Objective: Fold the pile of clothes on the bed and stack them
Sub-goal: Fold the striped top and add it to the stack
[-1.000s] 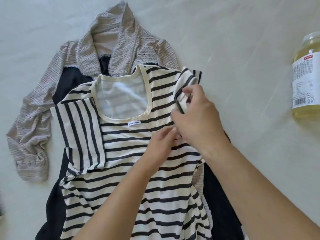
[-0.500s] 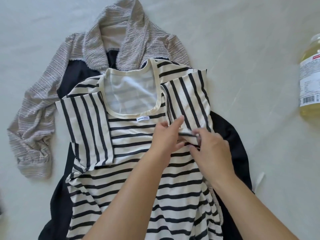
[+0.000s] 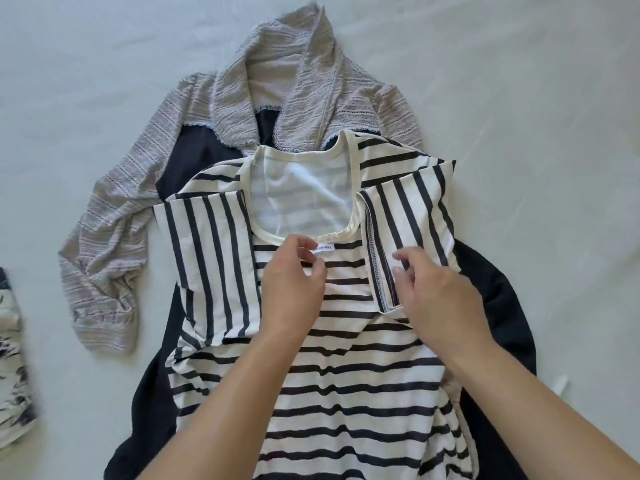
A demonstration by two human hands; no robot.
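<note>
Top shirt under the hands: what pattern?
Cream shirt with dark navy or black stripes; the head view shows it.

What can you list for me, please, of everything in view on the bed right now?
striped top: one, cream with black stripes, centre, both sleeves folded inward, lying on the dark garment.
dark garment: one, navy, under the striped top.
textured cardigan: one, grey-beige, spread at the top and left, beneath the others.
patterned fabric: one, white with dark print, left edge, blurred.
bed sheet: one, pale grey-white.
left hand: fingers loosely curled over the label below the neckline.
right hand: fingers loosely curled at the folded right sleeve.
</note>
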